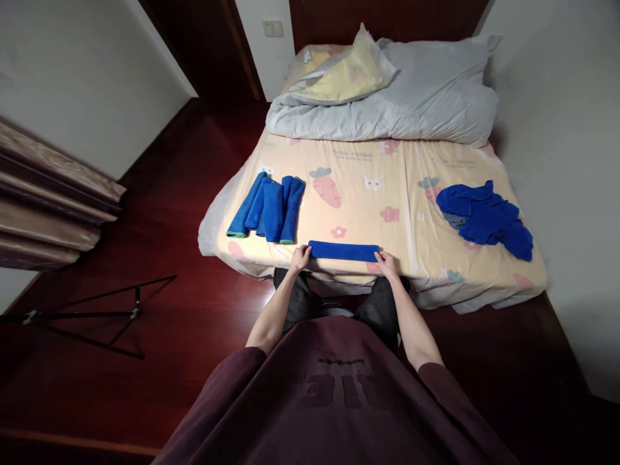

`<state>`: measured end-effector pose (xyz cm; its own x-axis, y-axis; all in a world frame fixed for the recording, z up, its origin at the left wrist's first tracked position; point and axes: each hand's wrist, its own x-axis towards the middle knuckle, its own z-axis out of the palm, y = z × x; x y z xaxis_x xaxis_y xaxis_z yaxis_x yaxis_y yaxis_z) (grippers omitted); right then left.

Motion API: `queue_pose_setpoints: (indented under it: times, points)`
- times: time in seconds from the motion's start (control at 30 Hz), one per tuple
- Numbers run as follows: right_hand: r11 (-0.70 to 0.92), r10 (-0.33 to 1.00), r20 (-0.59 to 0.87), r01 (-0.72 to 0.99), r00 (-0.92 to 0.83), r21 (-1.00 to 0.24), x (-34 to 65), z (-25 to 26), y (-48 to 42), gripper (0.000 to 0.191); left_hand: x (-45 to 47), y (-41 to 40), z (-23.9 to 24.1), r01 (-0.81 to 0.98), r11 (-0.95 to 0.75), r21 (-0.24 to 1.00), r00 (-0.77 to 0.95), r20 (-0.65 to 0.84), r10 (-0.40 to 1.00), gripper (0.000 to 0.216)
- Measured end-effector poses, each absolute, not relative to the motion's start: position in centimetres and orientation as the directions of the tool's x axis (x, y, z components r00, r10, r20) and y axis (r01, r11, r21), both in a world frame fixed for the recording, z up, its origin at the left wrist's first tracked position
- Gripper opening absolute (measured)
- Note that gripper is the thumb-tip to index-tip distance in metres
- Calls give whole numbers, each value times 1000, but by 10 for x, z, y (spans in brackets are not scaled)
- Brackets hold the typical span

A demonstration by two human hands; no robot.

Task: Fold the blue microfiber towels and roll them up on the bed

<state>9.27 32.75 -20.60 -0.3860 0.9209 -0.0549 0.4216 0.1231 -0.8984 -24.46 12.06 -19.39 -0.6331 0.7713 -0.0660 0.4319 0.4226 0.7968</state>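
Observation:
A blue towel point(343, 251), folded into a long narrow strip, lies at the near edge of the bed. My left hand point(301, 258) pinches its left end, and my right hand point(385, 264) pinches the right end; both are closed on it. Several blue towels point(274, 210) in folded or rolled strips, some with green edges, lie side by side beyond my left hand. To the right, a loose crumpled heap of blue towels point(484, 216) rests on the sheet, with a greyish-blue patch showing at its left side.
The bed point(358, 213) has a yellow sheet printed with carrots and flowers. A grey quilt point(436, 84) and a yellow pillow point(349, 74) are bunched at its head. A black tripod point(135, 313) stands on the dark red floor at left, near striped curtains point(43, 200).

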Motion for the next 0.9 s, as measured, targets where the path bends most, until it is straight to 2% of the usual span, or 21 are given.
queue_pose_setpoints:
  times: [0.33, 0.5, 0.57, 0.63, 0.73, 0.83, 0.9]
  points:
    - [91, 935, -66, 417, -348, -904, 90, -209, 327, 59, -244, 119, -196, 392, 448, 804, -674, -80, 734, 29]
    - [111, 950, -68, 532, -306, -839, 91, -205, 325, 47, -240, 119, -189, 408, 500, 764, -678, -113, 726, 31]
    - [188, 960, 19, 598, -278, -779, 84, -198, 319, 43, -236, 121, -183, 478, 490, 729, -689, -34, 724, 35]
    - [295, 947, 121, 653, -299, -698, 69, -188, 308, 45, -228, 125, -175, 594, 431, 679, -664, 111, 740, 40]
    - [506, 848, 188, 653, -495, -563, 36, -173, 287, 52, -208, 136, -166, 759, 245, 603, -472, 250, 846, 48]
    - [681, 696, 198, 546, -690, -488, 9, -170, 268, 51, -190, 145, -166, 821, 79, 565, -245, 225, 943, 57]
    - [707, 658, 177, 519, -732, -480, 3, -175, 261, 52, -186, 145, -172, 828, 78, 555, -211, 180, 961, 64]
